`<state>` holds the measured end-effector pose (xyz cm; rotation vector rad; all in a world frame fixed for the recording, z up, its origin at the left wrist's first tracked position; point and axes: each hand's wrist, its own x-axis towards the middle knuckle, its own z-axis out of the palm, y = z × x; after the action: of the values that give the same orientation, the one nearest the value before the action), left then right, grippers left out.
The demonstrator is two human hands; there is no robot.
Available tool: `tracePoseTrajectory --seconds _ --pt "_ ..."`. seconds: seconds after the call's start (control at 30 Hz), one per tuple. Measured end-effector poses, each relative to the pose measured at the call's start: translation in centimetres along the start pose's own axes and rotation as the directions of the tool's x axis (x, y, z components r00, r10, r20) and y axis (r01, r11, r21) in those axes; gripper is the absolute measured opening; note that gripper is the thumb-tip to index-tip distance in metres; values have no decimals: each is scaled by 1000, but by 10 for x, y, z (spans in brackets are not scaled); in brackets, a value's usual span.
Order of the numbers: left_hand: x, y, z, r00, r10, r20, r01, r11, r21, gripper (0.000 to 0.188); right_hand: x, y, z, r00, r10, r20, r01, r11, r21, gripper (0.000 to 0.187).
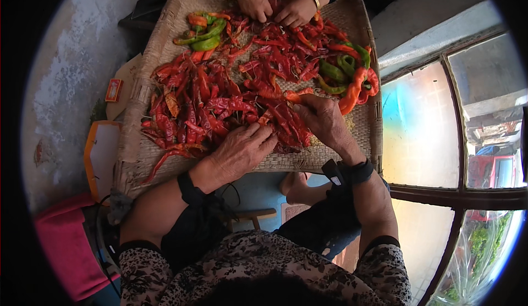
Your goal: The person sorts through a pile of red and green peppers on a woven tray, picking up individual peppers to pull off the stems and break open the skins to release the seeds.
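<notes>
While sorting seems the step, left hand (242,151) lies half-curled on red peppers (190,113) by near edge of tray (300,163); right hand (328,122) curls at orange pepper (291,95); both grips unclear. Next likely needs light pinch.

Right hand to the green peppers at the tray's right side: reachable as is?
Likely yes: the right hand is close to the green peppers, and the other person's hands are off at the far side; orange-red peppers lie alongside.
</notes>
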<state>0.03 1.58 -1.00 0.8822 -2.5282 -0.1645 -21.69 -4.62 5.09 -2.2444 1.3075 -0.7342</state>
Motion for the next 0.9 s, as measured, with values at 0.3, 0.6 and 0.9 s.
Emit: tracePoseTrajectory --seconds 0.3,0.6,0.9 --pt "1 -2 7 1000 7 -13 -6 1000 17 35 40 43 -33 921 237 -310 -106 917 385 60" --pt "1 -1 7 1000 2 8 -2 999 53 34 25 43 14 923 -357 142 383 820 -427 31" --pt "-2 1 7 1000 -2 25 0 997 73 30 16 24 -13 996 56 -67 -43 982 186 18"
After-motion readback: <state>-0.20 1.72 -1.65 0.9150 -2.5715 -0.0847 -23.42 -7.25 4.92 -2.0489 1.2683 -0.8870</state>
